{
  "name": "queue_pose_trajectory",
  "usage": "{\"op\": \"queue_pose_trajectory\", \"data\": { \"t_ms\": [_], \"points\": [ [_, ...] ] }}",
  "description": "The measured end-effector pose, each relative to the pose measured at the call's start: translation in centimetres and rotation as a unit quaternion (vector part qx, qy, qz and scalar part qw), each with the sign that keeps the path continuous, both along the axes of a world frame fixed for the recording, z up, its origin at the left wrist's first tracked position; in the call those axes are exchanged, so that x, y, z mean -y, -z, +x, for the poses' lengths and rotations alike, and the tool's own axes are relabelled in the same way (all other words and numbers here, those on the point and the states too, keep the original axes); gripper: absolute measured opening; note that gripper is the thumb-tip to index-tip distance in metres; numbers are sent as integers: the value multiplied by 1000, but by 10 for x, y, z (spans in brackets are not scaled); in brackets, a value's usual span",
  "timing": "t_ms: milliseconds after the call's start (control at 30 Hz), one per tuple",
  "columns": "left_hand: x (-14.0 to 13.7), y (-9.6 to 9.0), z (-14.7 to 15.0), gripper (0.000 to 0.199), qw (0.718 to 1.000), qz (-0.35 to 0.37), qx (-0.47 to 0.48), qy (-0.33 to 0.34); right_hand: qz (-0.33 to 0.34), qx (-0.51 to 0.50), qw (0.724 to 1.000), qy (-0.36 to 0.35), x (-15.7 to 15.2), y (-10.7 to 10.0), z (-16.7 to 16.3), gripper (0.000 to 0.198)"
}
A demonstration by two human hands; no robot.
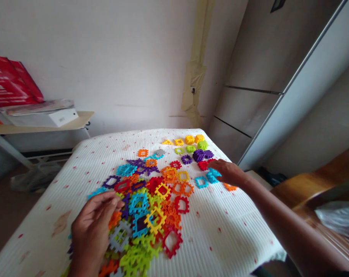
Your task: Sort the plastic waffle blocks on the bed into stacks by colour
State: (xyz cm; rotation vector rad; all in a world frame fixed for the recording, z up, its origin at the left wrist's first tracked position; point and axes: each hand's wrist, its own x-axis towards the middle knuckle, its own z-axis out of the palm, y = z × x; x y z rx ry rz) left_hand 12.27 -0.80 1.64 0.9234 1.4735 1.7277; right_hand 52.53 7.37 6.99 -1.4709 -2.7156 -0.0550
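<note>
My left hand (93, 219) hovers at the left side of a mixed heap of plastic interlocking pieces, its thumb and fingers curled together. Whether anything is between those fingertips is hidden. Across the table, my right hand (227, 172) reaches down at a small stack of blue interlocking square pieces (212, 176), its fingers around the top one, the tips partly hidden. A single blue frame (201, 182) lies left of that stack, and red pieces (202, 165) sit just behind it. Within the heap are a grey window piece (120, 236), a yellow frame (155, 220) and a red frame (172, 241).
Sorted rows stand at the far right: yellow stacks (189, 139), green pieces (202, 145) and purple stacks (199, 155). An orange piece (229, 187) lies by my right wrist. A side table (84, 118) with a red bag (12, 82) is left; a tall fridge (249, 77) stands right.
</note>
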Motion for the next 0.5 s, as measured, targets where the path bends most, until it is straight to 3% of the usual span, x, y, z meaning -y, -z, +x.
{"op": "queue_pose_trajectory", "data": {
  "t_ms": [167,500],
  "points": [
    [0,1,-2,33,1000,-18,-6,-1,-46,42,998,5,-5,10,8,58],
    [1,0,-2,33,1000,-13,-5,2,-69,75,995,21,-7,9,1,60]
  ]
}}
